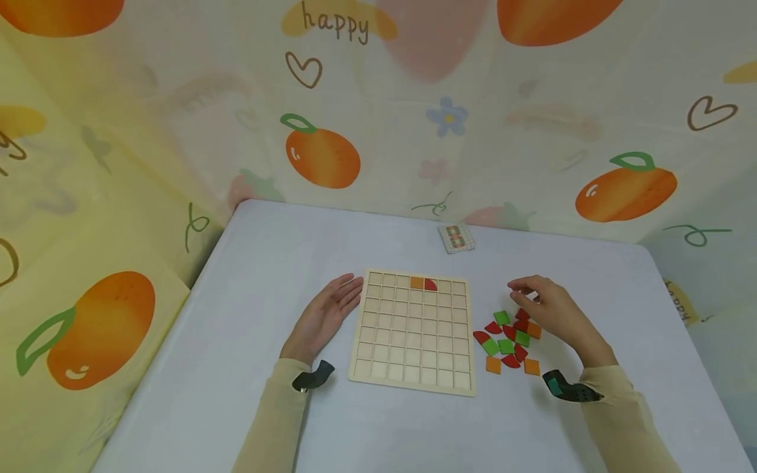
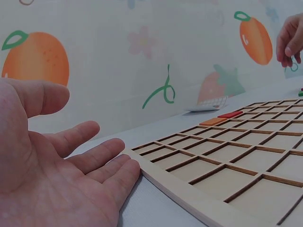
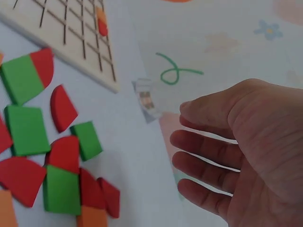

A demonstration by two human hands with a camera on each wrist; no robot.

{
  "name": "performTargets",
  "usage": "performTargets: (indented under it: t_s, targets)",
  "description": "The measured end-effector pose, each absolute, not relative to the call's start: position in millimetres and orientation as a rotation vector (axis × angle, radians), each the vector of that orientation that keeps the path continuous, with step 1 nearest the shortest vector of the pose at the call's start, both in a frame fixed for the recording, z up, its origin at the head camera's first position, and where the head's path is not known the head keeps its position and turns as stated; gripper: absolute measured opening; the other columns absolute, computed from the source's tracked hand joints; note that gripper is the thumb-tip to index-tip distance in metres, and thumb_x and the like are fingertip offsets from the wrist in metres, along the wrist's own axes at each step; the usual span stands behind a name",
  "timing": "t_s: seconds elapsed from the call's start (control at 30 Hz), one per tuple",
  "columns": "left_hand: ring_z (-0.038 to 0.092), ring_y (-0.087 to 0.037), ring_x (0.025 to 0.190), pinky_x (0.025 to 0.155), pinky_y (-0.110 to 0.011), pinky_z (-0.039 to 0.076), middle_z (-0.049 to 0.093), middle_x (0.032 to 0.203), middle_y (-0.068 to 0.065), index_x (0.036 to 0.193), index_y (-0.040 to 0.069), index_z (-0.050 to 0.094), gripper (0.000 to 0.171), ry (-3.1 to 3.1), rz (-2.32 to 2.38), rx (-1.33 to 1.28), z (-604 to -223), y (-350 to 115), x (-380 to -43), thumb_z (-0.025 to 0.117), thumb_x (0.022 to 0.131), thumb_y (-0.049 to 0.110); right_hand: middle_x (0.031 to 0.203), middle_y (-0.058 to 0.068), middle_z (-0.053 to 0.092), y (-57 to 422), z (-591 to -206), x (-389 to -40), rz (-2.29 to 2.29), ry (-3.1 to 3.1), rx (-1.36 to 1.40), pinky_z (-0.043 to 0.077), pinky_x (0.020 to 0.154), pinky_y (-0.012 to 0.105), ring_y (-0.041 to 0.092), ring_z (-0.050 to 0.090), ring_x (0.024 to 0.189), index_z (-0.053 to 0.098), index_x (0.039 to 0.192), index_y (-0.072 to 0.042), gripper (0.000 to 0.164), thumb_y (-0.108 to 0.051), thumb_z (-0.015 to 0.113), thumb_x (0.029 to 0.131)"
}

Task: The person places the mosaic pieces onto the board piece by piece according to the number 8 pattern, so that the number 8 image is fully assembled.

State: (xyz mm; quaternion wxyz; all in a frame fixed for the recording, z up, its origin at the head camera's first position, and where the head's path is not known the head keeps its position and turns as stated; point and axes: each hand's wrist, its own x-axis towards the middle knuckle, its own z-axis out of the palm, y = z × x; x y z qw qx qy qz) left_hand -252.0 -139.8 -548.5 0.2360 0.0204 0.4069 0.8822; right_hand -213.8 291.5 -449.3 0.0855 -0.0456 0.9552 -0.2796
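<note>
A wooden grid board point(image 1: 397, 323) lies flat on the white table, with an orange square point(image 1: 417, 282) and a red quarter-round piece point(image 1: 430, 284) side by side in its far row. My left hand point(image 1: 325, 315) rests palm up at the board's left edge, fingers extended and nothing in it; the fingertips meet the rim in the left wrist view. Right of the board lies a loose cluster of pieces: green squares point(image 3: 27, 130), red quarter-rounds point(image 3: 63, 109) and orange squares point(image 1: 493, 365). Over the far side of this cluster hovers my right hand point(image 1: 552, 312), fingers loosely bent and holding nothing.
Behind the board, near the table's far edge, lies a small stack of printed cards point(image 1: 457, 238). A patterned cloth point(image 1: 384, 151) with oranges and hearts hangs right behind the table point(image 1: 195, 394) and along its left side.
</note>
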Motion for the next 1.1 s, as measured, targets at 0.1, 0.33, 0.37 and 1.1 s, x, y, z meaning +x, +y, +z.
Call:
performTargets:
  t_s: [0.1, 0.33, 0.37, 1.1]
  targets:
    - [0.022, -0.030, 0.157, 0.128, -0.035, 0.025, 0.022, 0.166, -0.020, 0.160, 0.002, 0.017, 0.055, 1.110, 2.420, 0.053, -548.7, -139.0, -251.9, 0.035, 0.112, 0.024, 0.121, 0.021, 0.066, 297.1, -457.5, -213.1, -0.801, 2.833, -0.109, 0.059, 0.085, 0.044, 0.032, 0.059, 0.102, 0.063, 0.130, 0.001, 0.034, -0.017, 0.059, 0.103]
    - [0.022, -0.030, 0.157, 0.129, -0.035, 0.024, 0.022, 0.167, -0.020, 0.160, 0.003, 0.018, 0.054, 1.125, 2.408, 0.055, -549.4, -138.8, -250.9, 0.035, 0.112, 0.024, 0.118, 0.022, 0.066, 307.9, -472.6, -208.8, -0.690, 2.817, -0.086, 0.056, 0.093, 0.059, 0.040, 0.058, 0.108, 0.065, 0.127, 0.002, 0.033, -0.020, 0.058, 0.103]
    - [0.022, -0.030, 0.157, 0.129, -0.035, 0.024, 0.022, 0.167, -0.020, 0.160, 0.003, 0.018, 0.054, 1.127, 2.408, 0.056, -549.4, -138.9, -250.9, 0.035, 0.112, 0.024, 0.118, 0.023, 0.066, 308.5, -473.8, -208.1, -0.674, 2.818, -0.089, 0.056, 0.093, 0.059, 0.040, 0.058, 0.109, 0.066, 0.126, 0.002, 0.033, -0.020, 0.058, 0.103]
    - [0.024, -0.028, 0.156, 0.128, -0.035, 0.024, 0.024, 0.166, -0.019, 0.160, 0.004, 0.019, 0.054, 1.134, 2.411, 0.025, -546.9, -139.1, -251.8, 0.036, 0.112, 0.024, 0.107, 0.024, 0.062, 306.0, -489.7, -203.2, -0.564, 2.867, -0.109, 0.058, 0.089, 0.057, 0.033, 0.059, 0.092, 0.068, 0.119, 0.004, 0.027, 0.002, 0.062, 0.093]
